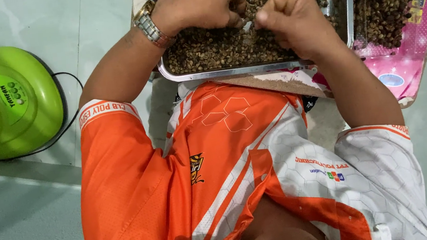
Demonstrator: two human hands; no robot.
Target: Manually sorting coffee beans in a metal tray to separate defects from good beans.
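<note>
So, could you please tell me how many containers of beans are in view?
2: a metal tray under both hands, and a pink tray beside it, towards the picture's right edge. More may lie out of frame.

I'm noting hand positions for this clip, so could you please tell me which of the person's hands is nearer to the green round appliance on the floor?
The left hand is nearer. It works over the metal tray's left half, towards the green appliance; the right hand is over the tray's right half, farther away.
</note>
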